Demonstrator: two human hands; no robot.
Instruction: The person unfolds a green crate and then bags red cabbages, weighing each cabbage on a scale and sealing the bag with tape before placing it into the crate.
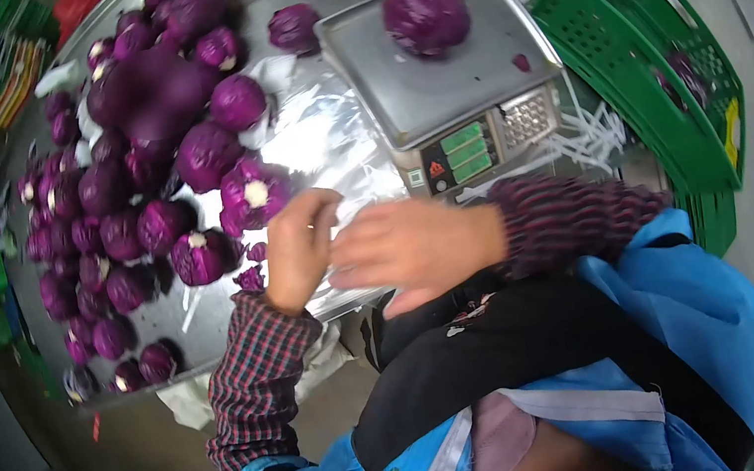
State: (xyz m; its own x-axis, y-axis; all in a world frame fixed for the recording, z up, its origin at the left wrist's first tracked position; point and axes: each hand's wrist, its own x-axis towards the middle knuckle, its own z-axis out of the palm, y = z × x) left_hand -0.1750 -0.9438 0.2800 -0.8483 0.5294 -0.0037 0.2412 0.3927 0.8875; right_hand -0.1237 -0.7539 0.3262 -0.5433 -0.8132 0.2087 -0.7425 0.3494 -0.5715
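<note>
My left hand (297, 250) is at the middle of the metal table's front part, fingers curled together, and whether they pinch anything is hidden. Just right of it, blurred by motion, my right hand (414, 244) reaches across with its fingers toward the left one. Shiny plastic film (333, 157) lies beyond both hands. A red cabbage with a pale cut stem (255, 193) sits close above my left hand. On the scale's metal tray (436, 109) rests a large red cabbage (425, 17), with a small purple leaf scrap (521, 63) near the tray's right side.
Many red cabbages (108, 186) are heaped on the left of the metal table (183, 335). Several more lie behind the film. Green crates (614, 62) stand at the right, beside a bunch of white strips (592, 137). The scale's display (467, 154) faces me.
</note>
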